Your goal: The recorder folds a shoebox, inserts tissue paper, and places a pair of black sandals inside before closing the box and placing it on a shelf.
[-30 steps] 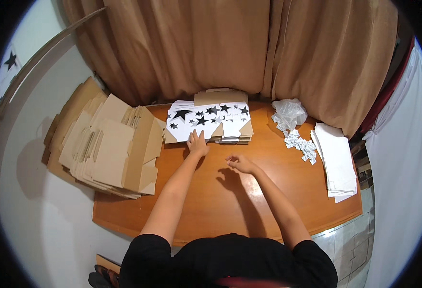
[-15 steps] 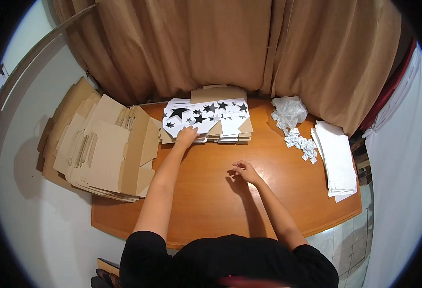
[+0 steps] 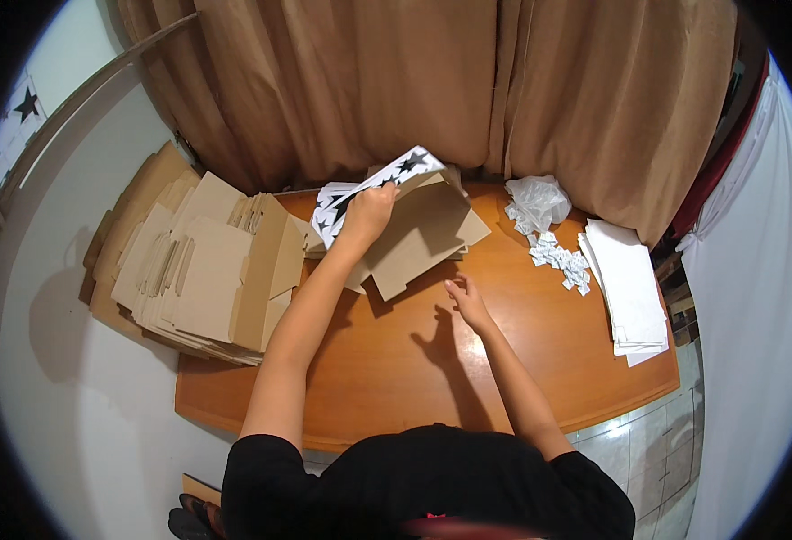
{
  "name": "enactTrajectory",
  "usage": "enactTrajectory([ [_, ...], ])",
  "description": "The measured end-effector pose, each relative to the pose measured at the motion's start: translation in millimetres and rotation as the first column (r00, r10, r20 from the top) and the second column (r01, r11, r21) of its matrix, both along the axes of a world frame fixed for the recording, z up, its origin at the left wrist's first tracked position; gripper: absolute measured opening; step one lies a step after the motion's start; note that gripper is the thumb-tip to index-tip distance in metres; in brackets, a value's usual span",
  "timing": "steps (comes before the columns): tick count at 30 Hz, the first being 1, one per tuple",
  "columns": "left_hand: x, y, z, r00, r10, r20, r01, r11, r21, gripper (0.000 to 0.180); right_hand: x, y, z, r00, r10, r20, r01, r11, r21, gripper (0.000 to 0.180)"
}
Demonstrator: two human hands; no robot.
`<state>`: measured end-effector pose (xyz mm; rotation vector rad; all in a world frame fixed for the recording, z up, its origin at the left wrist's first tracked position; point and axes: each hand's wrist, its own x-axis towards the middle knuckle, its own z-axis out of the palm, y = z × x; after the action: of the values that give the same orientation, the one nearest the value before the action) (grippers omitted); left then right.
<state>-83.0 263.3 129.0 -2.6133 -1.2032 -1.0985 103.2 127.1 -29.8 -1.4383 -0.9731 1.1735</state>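
My left hand (image 3: 371,209) grips the edge of a flat cardboard box blank (image 3: 418,236), white with black stars on one face and plain brown on the other, and holds it tilted up off the stack of star-printed blanks (image 3: 333,200) at the table's back. My right hand (image 3: 464,301) hovers with fingers apart over the wooden table (image 3: 432,378), just below the lifted blank's lower corner and holding nothing.
A large pile of plain brown folded cartons (image 3: 202,270) overhangs the table's left end. A crumpled white bag (image 3: 537,200), small printed paper bits (image 3: 560,259) and a stack of white sheets (image 3: 628,288) lie at the right. Brown curtains (image 3: 432,90) hang behind.
My left hand has taken hold of the top star-printed blank and lifted it up off the stack, turning its brown side toward me. My right hand has opened and moved slightly toward the blank.
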Motion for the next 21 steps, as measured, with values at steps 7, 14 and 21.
enactTrajectory([
  [7,6.0,-87.9,47.7,0.903,-0.115,0.413,0.131,0.991,-0.01,0.018,-10.6,-26.8,21.1,0.961,-0.141,0.239,0.083,0.968,0.236,0.052],
  [14,-7.9,-153.1,27.2,0.749,-0.042,0.661,0.114,0.991,-0.065,0.015,37.8,-65.1,94.9,0.729,-0.502,0.465,0.273,0.837,0.475,0.029],
  [21,-37.4,-219.3,-73.1,0.714,0.102,0.693,0.345,0.81,-0.475,0.079,60.9,-83.3,169.0,0.47,-0.184,0.863,-0.121,0.955,0.27,0.026],
])
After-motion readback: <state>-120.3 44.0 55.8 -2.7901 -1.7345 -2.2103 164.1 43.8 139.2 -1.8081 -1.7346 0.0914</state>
